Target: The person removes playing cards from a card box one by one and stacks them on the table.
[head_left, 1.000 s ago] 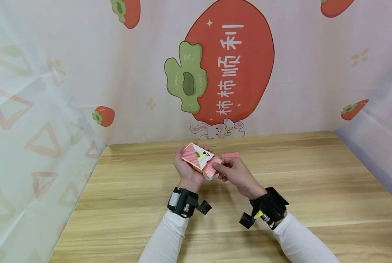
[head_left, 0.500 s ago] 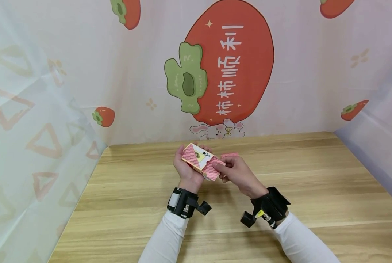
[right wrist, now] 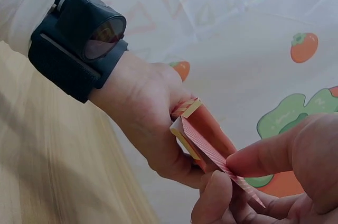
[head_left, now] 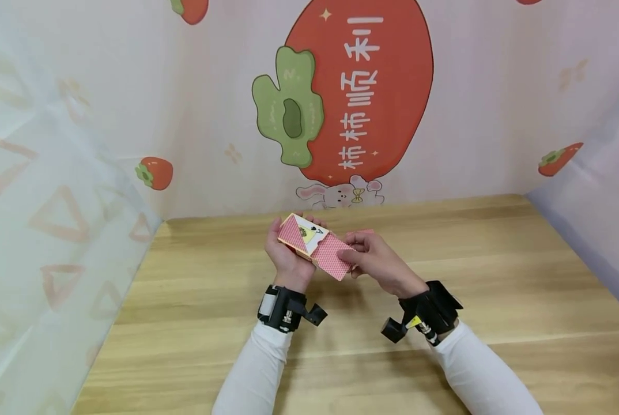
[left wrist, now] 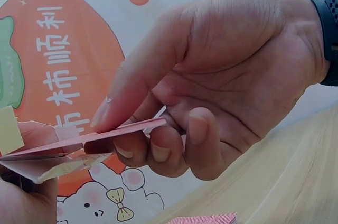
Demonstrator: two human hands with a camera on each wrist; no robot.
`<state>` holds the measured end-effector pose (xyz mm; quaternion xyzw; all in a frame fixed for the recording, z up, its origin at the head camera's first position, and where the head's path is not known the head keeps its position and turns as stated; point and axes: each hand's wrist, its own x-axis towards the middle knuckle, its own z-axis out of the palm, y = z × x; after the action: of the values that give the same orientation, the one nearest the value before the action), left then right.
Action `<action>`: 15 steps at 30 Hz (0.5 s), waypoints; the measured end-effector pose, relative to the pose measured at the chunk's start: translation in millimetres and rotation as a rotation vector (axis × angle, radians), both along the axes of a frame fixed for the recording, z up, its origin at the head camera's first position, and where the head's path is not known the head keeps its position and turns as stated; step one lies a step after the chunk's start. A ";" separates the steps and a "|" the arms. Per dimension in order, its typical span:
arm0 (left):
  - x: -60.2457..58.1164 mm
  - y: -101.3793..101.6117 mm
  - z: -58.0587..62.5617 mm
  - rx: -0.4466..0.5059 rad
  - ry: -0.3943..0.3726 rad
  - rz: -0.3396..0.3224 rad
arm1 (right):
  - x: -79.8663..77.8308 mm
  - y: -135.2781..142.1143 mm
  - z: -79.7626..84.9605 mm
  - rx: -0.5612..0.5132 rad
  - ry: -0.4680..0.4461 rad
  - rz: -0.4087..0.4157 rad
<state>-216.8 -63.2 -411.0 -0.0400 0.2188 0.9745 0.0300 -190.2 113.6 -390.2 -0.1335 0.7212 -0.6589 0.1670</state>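
In the head view a red-and-white patterned card box (head_left: 304, 233), with an ace of spades printed on its face, lies tilted in my left hand (head_left: 290, 268). That hand grips it from below, the thumb along its left side. My right hand (head_left: 384, 265) pinches a red-backed playing card (head_left: 332, 255) between thumb and fingers. Most of the card sticks out of the box's open end, its far end overlapped by the box. The right wrist view shows the box's open flap (right wrist: 182, 139) beside the card. Under the right thumb (left wrist: 113, 108), the left wrist view shows the card edge-on.
More red-backed cards (head_left: 360, 232) lie on the wooden table (head_left: 195, 323) behind the right hand, partly hidden by it. A cloth backdrop (head_left: 211, 104) with persimmon prints rises at the table's back edge. Black camera straps (head_left: 283, 308) circle both wrists.
The right hand has drawn the card farther out of the box, to the right and down. The left hand still holds the box. The head view has tilted slightly.
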 end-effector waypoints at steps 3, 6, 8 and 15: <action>-3.4 -0.1 4.1 0.013 0.015 -0.003 | -4.3 -0.3 2.2 0.003 0.027 -0.001; -6.5 -1.1 7.0 0.023 0.029 -0.005 | -7.4 -1.2 4.2 0.006 0.039 -0.005; -8.2 -1.4 7.8 0.035 0.033 -0.004 | -8.0 -1.7 5.3 0.010 0.037 -0.006; -6.7 0.0 -2.3 0.043 0.005 0.005 | -5.3 2.0 -0.7 0.021 -0.009 -0.007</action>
<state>-223.6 -63.2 -413.3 -0.0376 0.1976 0.9792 0.0281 -195.5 115.6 -390.9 -0.1261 0.7278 -0.6525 0.1692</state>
